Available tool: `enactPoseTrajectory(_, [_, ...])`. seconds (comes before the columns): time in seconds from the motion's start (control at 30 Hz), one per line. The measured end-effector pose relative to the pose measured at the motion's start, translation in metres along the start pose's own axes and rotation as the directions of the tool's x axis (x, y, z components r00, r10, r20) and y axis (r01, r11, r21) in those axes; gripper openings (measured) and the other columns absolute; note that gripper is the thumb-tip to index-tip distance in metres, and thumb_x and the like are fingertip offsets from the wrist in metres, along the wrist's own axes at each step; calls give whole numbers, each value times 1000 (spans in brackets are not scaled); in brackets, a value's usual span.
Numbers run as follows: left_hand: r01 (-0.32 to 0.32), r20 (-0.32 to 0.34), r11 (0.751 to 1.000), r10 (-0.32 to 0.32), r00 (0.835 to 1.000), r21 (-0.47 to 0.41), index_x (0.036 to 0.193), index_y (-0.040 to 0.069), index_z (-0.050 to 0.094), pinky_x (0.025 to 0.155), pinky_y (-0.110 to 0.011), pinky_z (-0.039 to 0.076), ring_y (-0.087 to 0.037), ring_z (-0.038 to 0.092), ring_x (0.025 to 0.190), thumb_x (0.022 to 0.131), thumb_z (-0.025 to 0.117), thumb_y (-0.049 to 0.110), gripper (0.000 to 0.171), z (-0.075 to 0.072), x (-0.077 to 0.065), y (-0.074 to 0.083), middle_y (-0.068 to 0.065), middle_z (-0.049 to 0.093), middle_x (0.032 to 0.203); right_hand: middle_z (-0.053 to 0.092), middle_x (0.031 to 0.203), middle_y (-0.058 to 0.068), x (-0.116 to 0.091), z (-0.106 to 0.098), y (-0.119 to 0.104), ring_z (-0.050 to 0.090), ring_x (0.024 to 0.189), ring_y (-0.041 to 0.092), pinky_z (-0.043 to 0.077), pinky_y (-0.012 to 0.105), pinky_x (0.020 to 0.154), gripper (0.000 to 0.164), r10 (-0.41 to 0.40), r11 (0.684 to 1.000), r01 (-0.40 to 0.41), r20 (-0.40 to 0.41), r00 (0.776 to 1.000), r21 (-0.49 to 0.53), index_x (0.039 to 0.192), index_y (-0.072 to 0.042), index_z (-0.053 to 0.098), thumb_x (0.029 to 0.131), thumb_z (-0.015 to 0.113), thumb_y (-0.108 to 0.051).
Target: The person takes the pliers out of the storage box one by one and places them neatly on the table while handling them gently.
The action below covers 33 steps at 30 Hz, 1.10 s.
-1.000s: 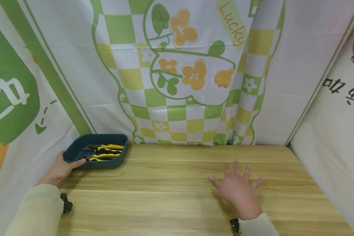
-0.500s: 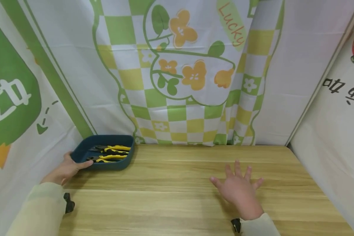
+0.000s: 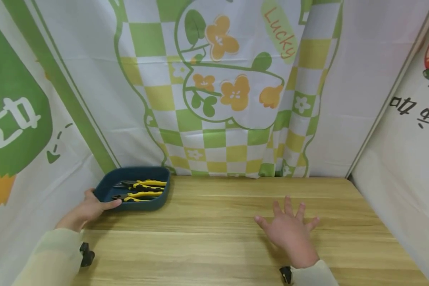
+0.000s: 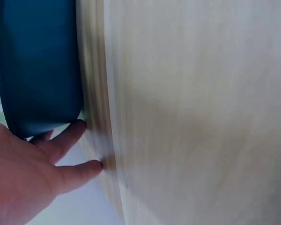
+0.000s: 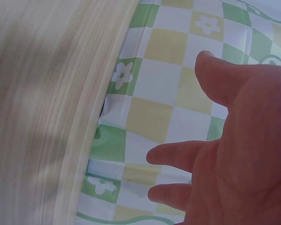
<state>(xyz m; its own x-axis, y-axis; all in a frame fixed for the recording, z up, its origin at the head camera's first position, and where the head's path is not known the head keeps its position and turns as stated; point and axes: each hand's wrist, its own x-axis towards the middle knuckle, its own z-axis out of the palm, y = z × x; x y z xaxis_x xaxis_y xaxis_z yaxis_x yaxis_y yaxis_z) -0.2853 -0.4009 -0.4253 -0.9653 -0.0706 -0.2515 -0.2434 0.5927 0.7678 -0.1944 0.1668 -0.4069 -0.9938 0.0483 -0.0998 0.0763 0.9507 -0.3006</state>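
A dark teal bin stands at the table's back left corner. Inside it lie pliers with yellow and black handles, more than one pair. My left hand spans the bin's front left corner, its thumb along the front wall and the other fingers at the left end. In the left wrist view, the fingers reach out fairly straight by the bin's end, low near the tabletop. My right hand is spread flat over the right part of the table, apart from the bin and holding nothing.
The wooden table reaches back to a checked green and yellow curtain. White printed cloth walls flank it on both sides. Black clips sit at both sleeve cuffs.
The bin with its pliers has slid to the right and slightly nearer, with my left hand moving along against its left end. My right hand has stayed nearly still.
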Motion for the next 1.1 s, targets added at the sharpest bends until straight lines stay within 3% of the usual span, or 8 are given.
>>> enactPoseTrajectory(0.17, [1,-14,1000,-1,1000,10,140,-10,-34,107,-68,11,-64,-8,135,90,69,54,131,8,-4,1,-50,-19,144,2,160,29,-1,0,1,-12,136,63,-19,83,82,117,1,1000,-1,-6,1000,3,155,-5,34,78,23,-92])
enactPoseTrajectory(0.37, [-69,0,998,69,998,-8,142,-9,-28,106,-68,14,-64,-2,135,95,66,47,120,1,0,-14,-53,-9,142,1,160,29,-2,-1,2,-13,136,63,-21,82,81,116,2,1000,-2,0,1000,2,155,-5,34,79,24,-92])
enactPoseTrajectory(0.63, [-152,113,988,155,981,-37,147,2,-34,101,-76,6,-63,-19,133,95,69,35,119,-17,10,-24,-39,-32,147,1,160,29,-1,-1,1,-14,136,63,-22,81,80,117,-9,1000,9,4,1000,8,154,-4,35,78,24,-92])
enactPoseTrajectory(0.77, [-142,152,989,145,978,-35,148,7,-34,100,-77,5,-63,-21,133,95,69,34,119,-21,12,-25,-37,-34,147,3,160,29,-1,0,0,-14,136,62,-23,80,80,117,-8,1000,8,1,1000,10,154,-4,36,78,25,-92])
enactPoseTrajectory(1.1, [-158,148,987,160,976,-23,149,9,-34,99,-78,3,-62,-22,133,93,70,38,121,-16,15,-28,-37,-32,149,6,160,29,1,5,1,-12,136,63,-23,80,80,117,-6,1000,6,-6,1000,2,153,-5,37,77,25,-93])
